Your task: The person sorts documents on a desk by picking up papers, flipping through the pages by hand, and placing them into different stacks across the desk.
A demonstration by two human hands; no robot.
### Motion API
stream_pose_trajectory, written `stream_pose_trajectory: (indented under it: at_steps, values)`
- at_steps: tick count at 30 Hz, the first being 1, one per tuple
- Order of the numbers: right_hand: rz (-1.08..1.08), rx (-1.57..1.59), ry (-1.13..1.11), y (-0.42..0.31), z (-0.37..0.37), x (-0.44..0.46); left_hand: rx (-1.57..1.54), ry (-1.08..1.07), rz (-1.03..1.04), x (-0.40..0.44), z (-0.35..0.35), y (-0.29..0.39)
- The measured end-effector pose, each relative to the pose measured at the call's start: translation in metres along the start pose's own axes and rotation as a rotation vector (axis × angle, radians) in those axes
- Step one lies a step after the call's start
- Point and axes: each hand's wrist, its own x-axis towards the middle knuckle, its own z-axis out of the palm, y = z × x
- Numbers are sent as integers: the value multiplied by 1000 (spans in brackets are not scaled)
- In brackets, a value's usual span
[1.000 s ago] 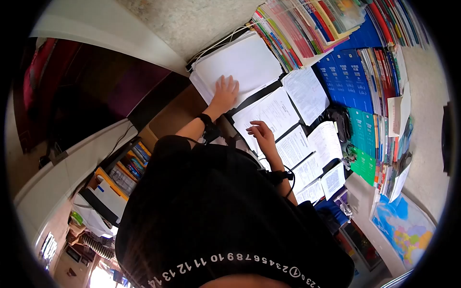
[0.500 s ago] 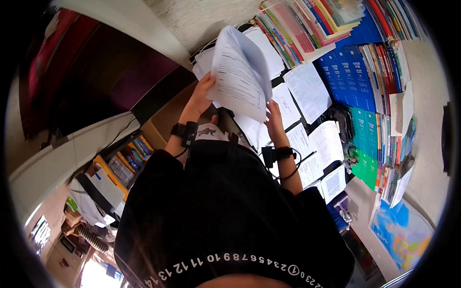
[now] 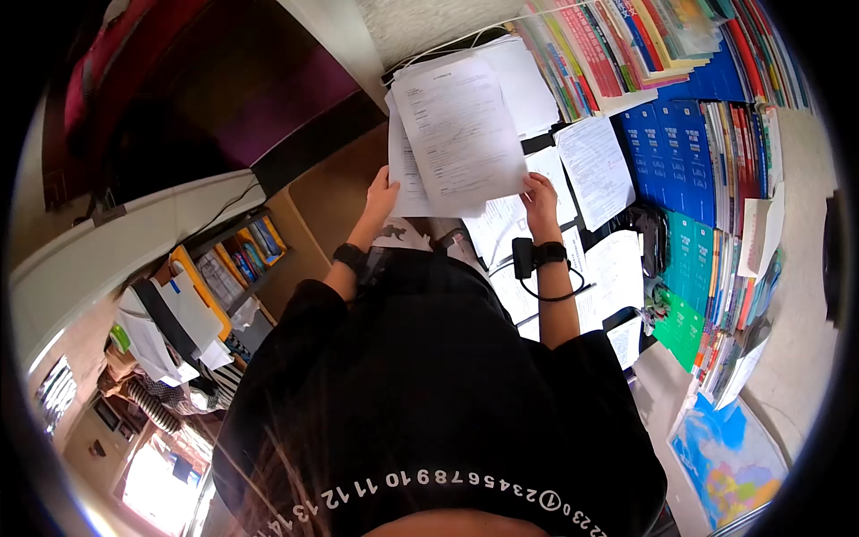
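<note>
A: Nearest entry?
B: Left hand [image 3: 383, 193], one: closed in a pinch on the left edge of the loose printed sheets [image 3: 461, 134]. Right hand [image 3: 540, 199], one: pinching their lower right corner.

A: Reason for the hold?
B: Limp paper, gripped at the margins; this seems meant to spread it and leave the print uncovered. Front page fanned askew over the one behind, so both left borders show.

A: Location of the held sheets?
B: Over the far left corner of the desk [image 3: 538, 143], overlapping a pile of white paper [image 3: 528, 85]. Whether they touch the pile, cannot tell.

A: Next, outward?
B: Written page [image 3: 594, 172], one, lying flat right of the held sheets, face up, presumably for easy reading. Black bag [image 3: 650, 234], one, between the papers and the books at the right edge.

A: Farthest?
B: Blue books [image 3: 667, 152] and green books [image 3: 684, 243], upright along that edge, spines facing the desk; likely so titles can be found and the middle kept for paper.
</note>
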Motion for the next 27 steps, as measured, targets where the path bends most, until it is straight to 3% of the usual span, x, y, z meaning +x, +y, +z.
stream_pose_trajectory:
  at_steps: [4, 8, 11, 13, 15, 16, 19, 21, 23, 27]
  values:
    - [-56, -300, -111, 15, 17, -3, -98, 3, 84, -2, 16, 4]
    - [-32, -495, -178, 39, 24, -2, -10, 55, 42, -6, 27, 20]
    - [-344, -703, -87, 64, 18, 13, 1, 24, 43, -8, 34, 26]
    - [-645, -1038, 104, 65, 10, 24, 43, 35, 63, -7, 37, 27]
    - [-772, -1085, 170, 59, 7, 33, -77, 5, 46, -10, 37, 31]
    - [-766, -1129, 165, 56, 7, 36, -137, -13, 40, -13, 36, 35]
    - [-352, -846, -7, 43, 4, 37, -450, -137, 94, -29, 27, 43]
    - [-209, -678, -117, 38, 3, 32, -564, -164, 83, -43, 17, 43]
    - [-91, -545, -244, 12, 16, -14, -646, -207, 60, -61, 5, 45]
    - [-165, -431, -369, -10, 23, -95, -698, -306, 39, -107, -18, 67]
